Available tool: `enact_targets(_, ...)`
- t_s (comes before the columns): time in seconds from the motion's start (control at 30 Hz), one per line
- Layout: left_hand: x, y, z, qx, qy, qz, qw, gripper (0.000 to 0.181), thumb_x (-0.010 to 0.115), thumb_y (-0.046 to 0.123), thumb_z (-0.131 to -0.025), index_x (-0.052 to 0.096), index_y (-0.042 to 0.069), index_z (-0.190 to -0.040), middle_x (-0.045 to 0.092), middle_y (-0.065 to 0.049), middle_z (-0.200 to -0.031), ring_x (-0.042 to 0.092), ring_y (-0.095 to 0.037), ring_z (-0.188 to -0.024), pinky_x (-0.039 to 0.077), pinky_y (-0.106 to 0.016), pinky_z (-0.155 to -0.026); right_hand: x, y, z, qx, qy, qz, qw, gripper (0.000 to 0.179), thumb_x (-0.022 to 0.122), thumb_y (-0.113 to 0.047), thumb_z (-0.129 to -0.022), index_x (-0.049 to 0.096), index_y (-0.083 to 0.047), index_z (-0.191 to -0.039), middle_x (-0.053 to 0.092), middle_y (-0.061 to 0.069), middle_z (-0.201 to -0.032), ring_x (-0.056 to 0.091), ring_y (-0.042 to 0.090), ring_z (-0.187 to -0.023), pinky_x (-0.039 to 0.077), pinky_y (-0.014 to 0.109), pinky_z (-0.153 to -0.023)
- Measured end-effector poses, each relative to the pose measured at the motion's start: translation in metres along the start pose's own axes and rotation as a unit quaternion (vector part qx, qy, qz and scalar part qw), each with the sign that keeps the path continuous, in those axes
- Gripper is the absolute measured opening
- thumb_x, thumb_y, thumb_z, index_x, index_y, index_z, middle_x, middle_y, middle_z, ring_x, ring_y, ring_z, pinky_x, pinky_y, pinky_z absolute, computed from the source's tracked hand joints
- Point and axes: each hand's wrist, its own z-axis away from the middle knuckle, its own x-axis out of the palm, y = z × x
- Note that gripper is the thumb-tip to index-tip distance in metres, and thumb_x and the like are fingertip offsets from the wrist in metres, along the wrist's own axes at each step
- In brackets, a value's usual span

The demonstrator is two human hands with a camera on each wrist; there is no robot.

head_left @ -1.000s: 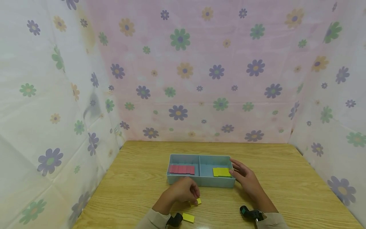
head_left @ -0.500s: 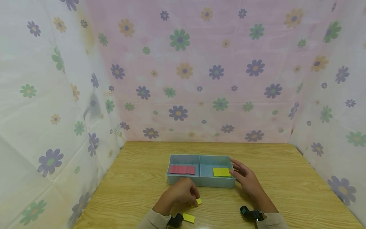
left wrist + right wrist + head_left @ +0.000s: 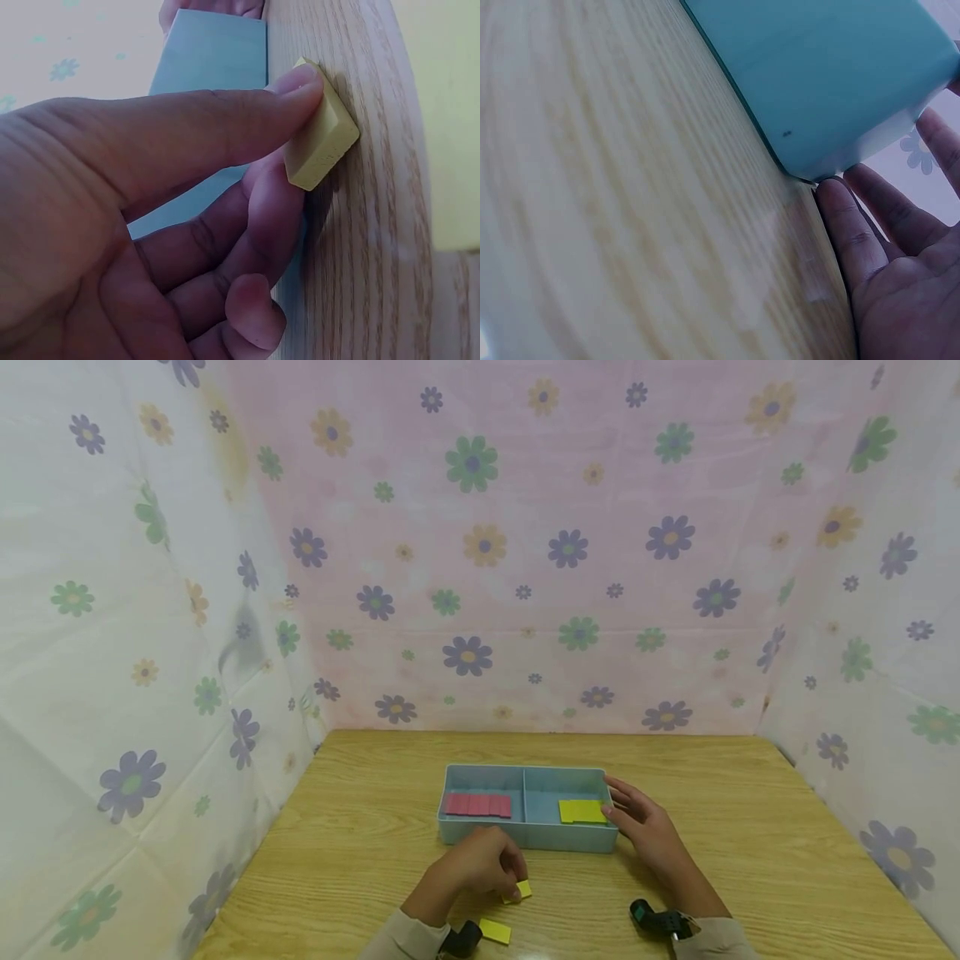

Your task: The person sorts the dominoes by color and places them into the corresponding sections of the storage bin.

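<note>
My left hand (image 3: 480, 864) pinches a small yellow tile (image 3: 326, 142) between thumb and forefinger, just over the wooden tabletop. The tile is partly covered by the fingers in the head view. A second yellow tile (image 3: 495, 931) lies flat on the table beside the left wrist. Ahead stands a light-blue two-compartment box (image 3: 570, 837). Several pink tiles (image 3: 477, 806) lie in a row in its left compartment, and yellow tiles (image 3: 582, 812) lie in its right one. My right hand (image 3: 651, 835) holds the box's right end, thumb over the rim and fingers along the outer wall (image 3: 832, 90).
The wooden table (image 3: 360, 793) runs back to a pink flowered cloth (image 3: 525, 685), with white flowered cloths at both sides. Each wrist wears a black camera mount, the right one (image 3: 656, 920) resting low over the table.
The left hand and its pinched yellow tile have shifted very slightly to the right. My right hand, the box and the tiles in it look unchanged.
</note>
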Motion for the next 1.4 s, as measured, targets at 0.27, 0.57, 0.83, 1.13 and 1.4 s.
enact_targets(0.27,0.0018,0.0020,0.0015,-0.002,0.009,0.016,0.9998,0.021,0.094,0.002,-0.070,0.079,0.014,-0.081,0.068,0.009,-0.069,0.059,-0.004,-0.062,0.051,-0.021,-0.056,-0.0003,0.0019,-0.0008,-0.003,0.001,0.000,1.0000,0.061,0.064,-0.042,-0.102,0.043,-0.031,-0.158,0.043,0.019,-0.161,0.047,0.041,-0.144,0.056,0.037,-0.102)
enact_targets(0.57,0.0026,0.0012,0.0011,-0.004,0.014,0.017,0.9998,0.020,0.094,0.004,-0.070,0.080,0.014,-0.080,0.068,0.010,-0.068,0.058,-0.004,-0.062,0.050,-0.021,-0.056,0.0002,0.0032,-0.0012,-0.002,0.003,-0.003,1.0000,0.060,0.064,-0.042,-0.103,0.043,-0.030,-0.158,0.044,0.018,-0.160,0.047,0.040,-0.143,0.056,0.034,-0.101)
enact_targets(0.83,0.0029,0.0011,0.0000,0.001,0.020,0.017,0.9997,0.021,0.095,0.006,-0.070,0.079,0.014,-0.081,0.069,0.009,-0.069,0.060,-0.003,-0.063,0.051,-0.021,-0.058,-0.0003,0.0034,-0.0016,-0.003,0.002,-0.004,1.0000,0.059,0.064,-0.042,-0.103,0.044,-0.031,-0.157,0.044,0.017,-0.160,0.048,0.039,-0.143,0.057,0.034,-0.101)
enact_targets(1.13,0.0019,-0.0004,-0.0008,0.019,0.022,0.037,0.9989,0.019,0.094,0.006,-0.072,0.080,0.013,-0.083,0.069,0.008,-0.069,0.061,-0.003,-0.064,0.051,-0.021,-0.057,-0.0001,0.0035,-0.0010,-0.004,-0.001,-0.006,1.0000,0.060,0.064,-0.042,-0.102,0.044,-0.031,-0.157,0.044,0.018,-0.160,0.048,0.040,-0.143,0.057,0.036,-0.101)
enact_targets(1.4,-0.0034,-0.0003,-0.0010,0.027,0.025,0.035,0.9987,0.016,0.092,0.011,-0.075,0.081,0.015,-0.085,0.069,0.009,-0.071,0.061,-0.003,-0.067,0.051,-0.021,-0.059,-0.0006,0.0025,-0.0013,-0.010,-0.002,-0.012,0.9999,0.060,0.064,-0.040,-0.103,0.043,-0.029,-0.158,0.042,0.018,-0.161,0.046,0.040,-0.144,0.056,0.030,-0.100)
